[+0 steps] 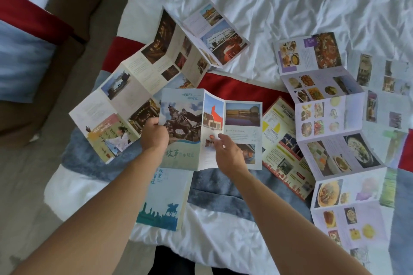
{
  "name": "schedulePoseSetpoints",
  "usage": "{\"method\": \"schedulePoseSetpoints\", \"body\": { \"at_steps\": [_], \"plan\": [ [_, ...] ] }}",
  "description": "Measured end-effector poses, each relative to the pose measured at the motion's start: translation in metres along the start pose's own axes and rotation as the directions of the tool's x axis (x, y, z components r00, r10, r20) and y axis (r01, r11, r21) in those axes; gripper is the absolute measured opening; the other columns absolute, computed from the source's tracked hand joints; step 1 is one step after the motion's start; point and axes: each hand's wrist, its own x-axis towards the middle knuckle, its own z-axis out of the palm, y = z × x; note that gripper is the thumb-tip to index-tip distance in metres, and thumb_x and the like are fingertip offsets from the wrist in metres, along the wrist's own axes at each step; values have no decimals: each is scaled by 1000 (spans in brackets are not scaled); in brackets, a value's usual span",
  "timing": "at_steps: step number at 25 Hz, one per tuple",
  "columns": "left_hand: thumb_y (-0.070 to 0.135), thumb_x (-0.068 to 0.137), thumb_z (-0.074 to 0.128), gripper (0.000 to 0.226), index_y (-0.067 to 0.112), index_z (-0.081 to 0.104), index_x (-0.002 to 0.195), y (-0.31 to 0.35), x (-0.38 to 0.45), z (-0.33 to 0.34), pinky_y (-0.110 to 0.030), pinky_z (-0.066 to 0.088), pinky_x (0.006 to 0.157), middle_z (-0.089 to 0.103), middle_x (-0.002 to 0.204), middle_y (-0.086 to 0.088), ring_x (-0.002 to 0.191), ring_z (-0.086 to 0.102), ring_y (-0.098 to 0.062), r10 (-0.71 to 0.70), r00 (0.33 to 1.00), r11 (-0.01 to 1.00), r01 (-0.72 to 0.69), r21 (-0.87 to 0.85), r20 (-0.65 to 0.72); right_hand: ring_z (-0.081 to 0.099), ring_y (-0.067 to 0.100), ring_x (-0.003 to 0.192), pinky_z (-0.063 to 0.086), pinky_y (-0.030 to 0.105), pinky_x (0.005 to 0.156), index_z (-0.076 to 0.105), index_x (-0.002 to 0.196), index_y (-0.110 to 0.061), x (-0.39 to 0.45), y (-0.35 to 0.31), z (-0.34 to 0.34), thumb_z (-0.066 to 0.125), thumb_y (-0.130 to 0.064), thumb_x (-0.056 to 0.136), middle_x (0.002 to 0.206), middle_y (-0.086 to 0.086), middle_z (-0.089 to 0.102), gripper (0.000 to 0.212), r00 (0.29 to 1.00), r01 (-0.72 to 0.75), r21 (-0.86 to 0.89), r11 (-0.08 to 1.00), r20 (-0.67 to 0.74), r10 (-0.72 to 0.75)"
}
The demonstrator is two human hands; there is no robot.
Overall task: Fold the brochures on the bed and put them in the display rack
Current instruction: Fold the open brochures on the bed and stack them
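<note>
A brochure with a horse statue cover (192, 118) is held partly unfolded above the bed (290, 2). My left hand (154, 134) grips its left edge. My right hand (228, 152) rests on its middle panels with the fingers spread. A folded blue brochure (163, 203) lies below it on the bed. A long accordion brochure with dark photos (156, 69) lies unfolded at the left. A long food brochure (330, 131) stretches unfolded down the right side. A yellow and red leaflet (283, 152) lies between them. No display rack is in view.
The bed carries a white sheet and a runner (234, 89) with red, blue and white bands. Another unfolded brochure (384, 87) lies at the far right. A second bed or bench (26, 35) stands at the left across a strip of floor (26, 174).
</note>
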Motion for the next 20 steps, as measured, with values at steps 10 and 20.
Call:
{"method": "schedulePoseSetpoints", "body": {
  "at_steps": [10,20],
  "plan": [
    [22,86,69,5,26,69,84,22,-40,91,-14,42,46,70,81,12,69,65,-2,112,952,993,-94,-78,285,47,27,129,37,38,108,50,141,-15,8,61,-69,38,-36,104,139,10,53,44,941,-123,68,990,-309,138],
    [24,84,72,28,23,57,107,19,-37,135,-35,51,74,63,112,0,99,63,-22,239,934,910,-311,273,267,53,27,120,42,32,78,35,152,-20,29,76,-76,40,-16,101,148,8,43,51,963,-39,-87,995,-269,14]
  ]
}}
